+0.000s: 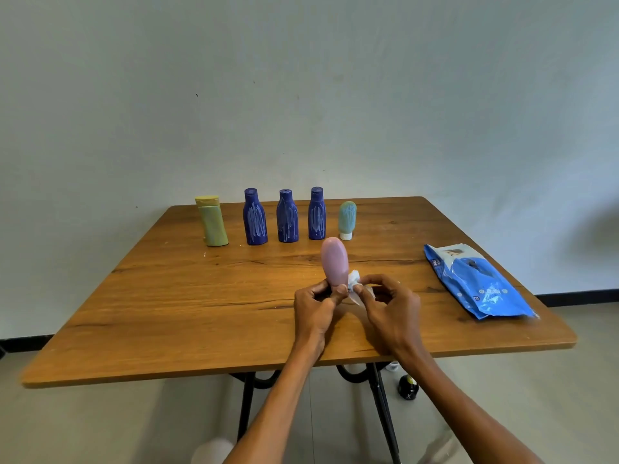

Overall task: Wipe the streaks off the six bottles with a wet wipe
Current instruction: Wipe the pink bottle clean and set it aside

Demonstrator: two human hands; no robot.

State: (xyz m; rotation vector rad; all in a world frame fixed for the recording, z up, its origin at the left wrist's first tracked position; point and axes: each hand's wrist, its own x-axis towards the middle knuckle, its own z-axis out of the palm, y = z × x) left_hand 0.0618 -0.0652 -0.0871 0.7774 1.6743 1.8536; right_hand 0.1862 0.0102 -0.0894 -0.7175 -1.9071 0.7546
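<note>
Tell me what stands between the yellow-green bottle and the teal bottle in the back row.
In the head view, three dark blue bottles stand between the yellow-green bottle and the teal bottle, all with white streaks.

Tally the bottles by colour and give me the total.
Dark blue bottles: 3
Yellow-green bottle: 1
Teal bottle: 1
Pink bottle, held in the left hand: 1
Total: 6

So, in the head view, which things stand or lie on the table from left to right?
yellow-green bottle → first dark blue bottle → second dark blue bottle → third dark blue bottle → pink bottle, held up by the left hand → teal bottle → blue wipes pack.
</note>
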